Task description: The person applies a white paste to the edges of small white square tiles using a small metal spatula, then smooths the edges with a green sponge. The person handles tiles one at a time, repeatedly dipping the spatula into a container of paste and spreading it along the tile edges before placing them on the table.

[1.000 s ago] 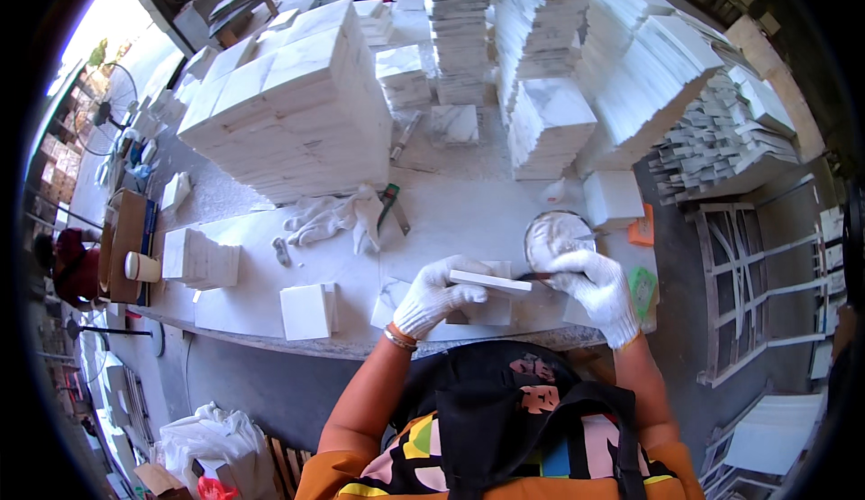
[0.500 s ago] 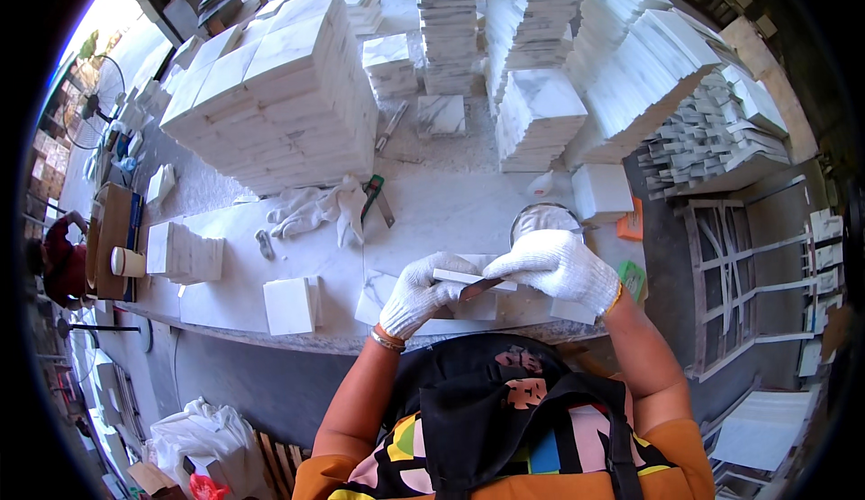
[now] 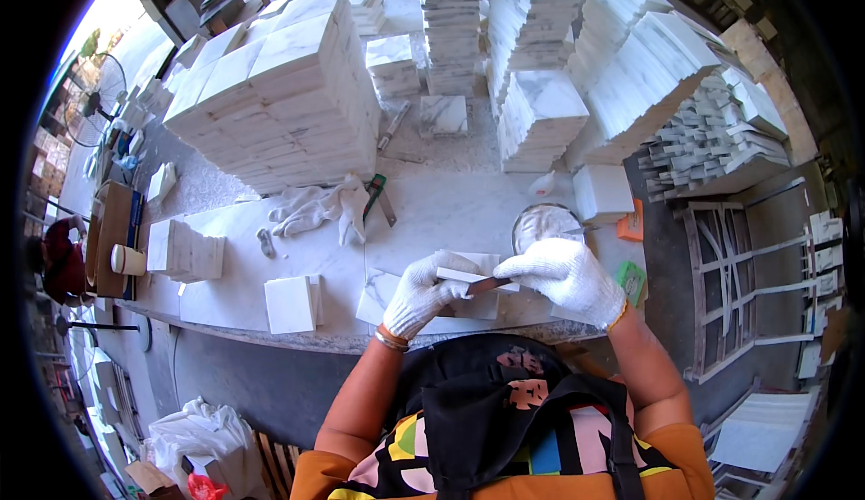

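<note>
Holding a small white tile over the table edge, the left hand grips it tight. The right hand has moved closer since before, fingers closed on a thin tool touching the tile.

We see one head-worn fisheye view, looking steeply down onto the bench from close above.

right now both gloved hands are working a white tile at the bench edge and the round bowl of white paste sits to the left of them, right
Not quite: the head view shows the round bowl of white paste to the right, just beyond the right hand. Both gloved hands, the left hand too, do work the white tile at the bench edge.
</note>
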Demonstrator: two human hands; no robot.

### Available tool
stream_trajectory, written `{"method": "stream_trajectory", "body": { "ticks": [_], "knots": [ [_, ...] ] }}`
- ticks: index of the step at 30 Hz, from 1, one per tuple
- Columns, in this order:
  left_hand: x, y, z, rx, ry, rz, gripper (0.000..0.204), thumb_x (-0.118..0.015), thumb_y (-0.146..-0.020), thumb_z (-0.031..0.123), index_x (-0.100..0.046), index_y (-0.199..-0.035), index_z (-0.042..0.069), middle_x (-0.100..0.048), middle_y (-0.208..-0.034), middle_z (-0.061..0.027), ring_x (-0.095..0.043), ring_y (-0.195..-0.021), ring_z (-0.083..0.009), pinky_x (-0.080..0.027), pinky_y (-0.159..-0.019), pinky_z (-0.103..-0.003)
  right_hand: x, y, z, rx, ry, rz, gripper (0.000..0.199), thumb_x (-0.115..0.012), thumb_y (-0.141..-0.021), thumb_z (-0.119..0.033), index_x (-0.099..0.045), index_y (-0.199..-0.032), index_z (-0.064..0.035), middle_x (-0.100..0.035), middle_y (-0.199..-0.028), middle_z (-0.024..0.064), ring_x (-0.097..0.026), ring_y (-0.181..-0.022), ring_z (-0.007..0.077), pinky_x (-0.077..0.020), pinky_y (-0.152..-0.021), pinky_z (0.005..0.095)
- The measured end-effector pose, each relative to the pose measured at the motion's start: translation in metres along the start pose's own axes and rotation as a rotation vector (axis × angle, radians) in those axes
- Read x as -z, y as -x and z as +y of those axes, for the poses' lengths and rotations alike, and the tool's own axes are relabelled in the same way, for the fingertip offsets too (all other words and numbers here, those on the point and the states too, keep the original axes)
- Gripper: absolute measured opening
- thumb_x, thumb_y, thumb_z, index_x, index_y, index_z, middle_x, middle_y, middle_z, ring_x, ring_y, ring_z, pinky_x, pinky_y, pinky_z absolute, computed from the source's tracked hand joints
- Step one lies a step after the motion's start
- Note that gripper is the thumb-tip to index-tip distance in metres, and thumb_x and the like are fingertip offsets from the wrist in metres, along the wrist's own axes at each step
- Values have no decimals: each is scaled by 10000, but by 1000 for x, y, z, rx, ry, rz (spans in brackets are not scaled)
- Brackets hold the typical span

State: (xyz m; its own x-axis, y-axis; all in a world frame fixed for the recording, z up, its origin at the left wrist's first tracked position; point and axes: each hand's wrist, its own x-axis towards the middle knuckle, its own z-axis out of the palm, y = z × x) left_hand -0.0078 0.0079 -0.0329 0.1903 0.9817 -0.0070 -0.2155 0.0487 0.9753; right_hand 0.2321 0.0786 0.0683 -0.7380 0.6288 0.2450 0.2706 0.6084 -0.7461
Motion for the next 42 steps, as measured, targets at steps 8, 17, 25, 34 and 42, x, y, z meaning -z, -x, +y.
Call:
{"method": "stream_trajectory", "body": {
  "ticks": [8,17,25,34,42],
  "knots": [
    [2,-2,5,205,35,40,259,-772,-857,116,-688,-1081,18,-696,-967,-34,-641,-835,-99,-531,-781,-251,-8,-36,10,130,-24,-150,340,-637,-793,-52,-758,-1088,-172,-688,-880,87,-648,-819,306,-516,-771,375],
    [1,-6,6,82,75,-25,298,-787,-819,152,-691,-1060,6,-701,-971,-40,-644,-880,-112,-534,-798,-271,4,-9,9,33,18,-96,320,-636,-793,-14,-773,-1052,-144,-698,-858,97,-652,-804,290,-515,-753,380],
    [-1,-1,8,86,47,10,377,-818,-808,268,-692,-1048,5,-695,-959,-37,-637,-840,-111,-526,-756,-258,4,-1,6,-3,-67,-88,260,-660,-839,-69,-752,-1082,-72,-720,-873,102,-663,-770,267,-517,-726,371],
    [1,-6,5,16,29,-43,342,-799,-836,226,-686,-1072,5,-689,-941,-33,-633,-818,-103,-523,-742,-255,-3,-9,5,31,17,-31,269,-659,-818,-58,-754,-1067,-97,-699,-845,112,-661,-773,284,-519,-722,380],
    [2,-2,-3,38,35,-1,357,-807,-827,262,-688,-1049,10,-690,-941,-37,-640,-821,-110,-530,-737,-257,0,-2,-2,-8,-12,-63,288,-675,-797,-43,-762,-1064,-111,-709,-866,109,-670,-770,283,-528,-719,377]
  ]
}}
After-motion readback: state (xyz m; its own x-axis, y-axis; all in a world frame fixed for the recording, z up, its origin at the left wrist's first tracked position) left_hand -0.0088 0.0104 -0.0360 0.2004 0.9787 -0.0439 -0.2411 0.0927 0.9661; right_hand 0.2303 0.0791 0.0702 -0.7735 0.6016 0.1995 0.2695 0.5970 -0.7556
